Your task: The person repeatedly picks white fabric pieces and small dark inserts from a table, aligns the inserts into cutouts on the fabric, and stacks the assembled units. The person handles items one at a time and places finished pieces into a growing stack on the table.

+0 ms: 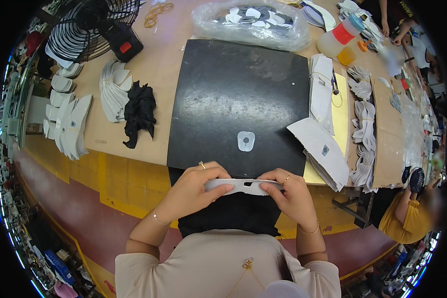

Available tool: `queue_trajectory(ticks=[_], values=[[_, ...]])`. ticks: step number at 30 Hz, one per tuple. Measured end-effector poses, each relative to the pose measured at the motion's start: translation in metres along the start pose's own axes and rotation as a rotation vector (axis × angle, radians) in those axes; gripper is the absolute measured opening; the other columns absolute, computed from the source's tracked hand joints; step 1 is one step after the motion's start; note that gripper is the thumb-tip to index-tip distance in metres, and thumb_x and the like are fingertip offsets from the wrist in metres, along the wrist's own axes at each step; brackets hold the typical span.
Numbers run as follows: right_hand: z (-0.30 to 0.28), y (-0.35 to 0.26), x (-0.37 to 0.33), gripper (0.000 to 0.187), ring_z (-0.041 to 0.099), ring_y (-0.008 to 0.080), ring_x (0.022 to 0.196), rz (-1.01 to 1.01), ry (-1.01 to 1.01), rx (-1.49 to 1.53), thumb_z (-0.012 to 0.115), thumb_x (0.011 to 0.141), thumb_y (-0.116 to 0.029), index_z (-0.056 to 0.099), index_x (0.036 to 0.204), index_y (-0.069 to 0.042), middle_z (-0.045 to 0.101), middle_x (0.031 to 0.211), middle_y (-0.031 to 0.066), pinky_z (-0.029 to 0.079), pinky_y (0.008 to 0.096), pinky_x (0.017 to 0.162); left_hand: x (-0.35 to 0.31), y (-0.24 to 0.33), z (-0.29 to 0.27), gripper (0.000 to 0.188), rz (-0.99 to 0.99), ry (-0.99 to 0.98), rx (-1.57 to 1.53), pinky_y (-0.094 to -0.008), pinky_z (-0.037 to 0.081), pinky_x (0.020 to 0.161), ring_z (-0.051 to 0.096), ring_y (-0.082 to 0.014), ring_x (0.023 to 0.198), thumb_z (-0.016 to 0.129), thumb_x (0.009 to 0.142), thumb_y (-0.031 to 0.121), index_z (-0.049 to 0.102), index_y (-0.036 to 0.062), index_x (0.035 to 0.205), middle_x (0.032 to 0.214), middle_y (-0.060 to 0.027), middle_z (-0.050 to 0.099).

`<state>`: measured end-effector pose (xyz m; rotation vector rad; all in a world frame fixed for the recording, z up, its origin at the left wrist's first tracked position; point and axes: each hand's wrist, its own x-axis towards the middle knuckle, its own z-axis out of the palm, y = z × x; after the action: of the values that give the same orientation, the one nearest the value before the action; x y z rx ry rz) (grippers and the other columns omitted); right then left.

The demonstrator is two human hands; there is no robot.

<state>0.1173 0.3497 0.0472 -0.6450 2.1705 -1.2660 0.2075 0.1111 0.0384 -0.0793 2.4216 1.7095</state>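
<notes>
Strip (243,186), white & curved, sits horizontal betw both hands just in front of the chest, at the near edge of the black mat (238,94). Left hand (193,188) is closed round its left end, thumb along the underside, fingers curled over the top; right hand (288,191) pinches the right end, fingertips on top. Both ends of the strip are covered by fingers, so its full outline can't be made out; only the mid part w/ a shallow notch shows. Small white piece (246,141) lies alone on the mat, just beyond the hands. Black cloth (233,213) hangs below the strip, its lower part cut off by the person's beige top. Right of the mat: stack of white sheets (323,149), partly overlapping, count unclear. Left: fanned white cutouts (113,89) beside crumpled black fabric (140,111). Bag (248,22) of white pieces at the far edge is blurred by plastic. Fan (92,25) is cropped by the rim top left. Another person (407,218) lower right, mostly out of frame.
</notes>
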Motion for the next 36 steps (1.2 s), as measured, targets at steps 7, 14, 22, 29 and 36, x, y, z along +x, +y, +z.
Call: queue_trajectory(ticks=[7, 14, 22, 29, 36], values=[[0.001, 0.010, 0.018, 0.017, 0.070, 0.0273, 0.079, -0.073, 0.141, 0.022, 0.069, 0.095, -0.004, 0.065, 0.111, -0.002, 0.070, 0.100, 0.0131, 0.053, 0.0335, 0.067, 0.030, 0.001, -0.006, 0.014, -0.049, 0.113, 0.001, -0.0275, 0.050, 0.082, 0.067, -0.0167, 0.090, 0.079, 0.089, 0.012, 0.071, 0.0020, 0.092, 0.106, -0.0077, 0.072], [0.010, 0.022, 0.045, 0.017, 0.067, 0.0306, 0.077, -0.279, 0.215, -0.052, 0.067, 0.092, 0.004, 0.062, 0.106, -0.003, 0.065, 0.095, 0.0135, 0.053, 0.0345, 0.067, 0.041, -0.008, -0.005, 0.010, -0.059, 0.260, -0.088, -0.0257, 0.049, 0.077, 0.063, -0.0114, 0.083, 0.066, 0.100, 0.010, 0.064, 0.0023, 0.106, 0.094, -0.0042, 0.066], [0.004, 0.011, 0.060, 0.019, 0.067, 0.0289, 0.075, -0.299, 0.176, -0.194, 0.072, 0.089, 0.001, 0.068, 0.106, -0.005, 0.066, 0.095, 0.0112, 0.054, 0.0350, 0.065, 0.048, -0.004, -0.002, 0.016, -0.033, 0.202, 0.183, -0.0359, 0.052, 0.074, 0.065, -0.0270, 0.085, 0.072, 0.092, 0.013, 0.067, 0.0057, 0.106, 0.095, -0.0090, 0.061], [0.005, 0.007, 0.064, 0.022, 0.066, 0.0261, 0.077, -0.159, 0.164, -0.230, 0.077, 0.084, -0.001, 0.068, 0.104, -0.004, 0.067, 0.094, 0.0103, 0.053, 0.0337, 0.069, 0.054, -0.013, 0.001, 0.023, 0.024, 0.225, 0.289, -0.0393, 0.054, 0.073, 0.066, -0.0304, 0.086, 0.076, 0.090, 0.019, 0.066, 0.0077, 0.107, 0.101, -0.0085, 0.059], [0.005, 0.010, 0.067, 0.022, 0.064, 0.0239, 0.065, -0.210, 0.155, -0.273, 0.077, 0.086, -0.005, 0.069, 0.106, -0.006, 0.065, 0.094, 0.0087, 0.052, 0.0329, 0.060, 0.055, -0.011, 0.001, 0.023, -0.015, 0.212, 0.313, -0.0388, 0.054, 0.072, 0.067, -0.0295, 0.083, 0.076, 0.090, 0.018, 0.065, 0.0067, 0.107, 0.100, -0.0085, 0.059]])
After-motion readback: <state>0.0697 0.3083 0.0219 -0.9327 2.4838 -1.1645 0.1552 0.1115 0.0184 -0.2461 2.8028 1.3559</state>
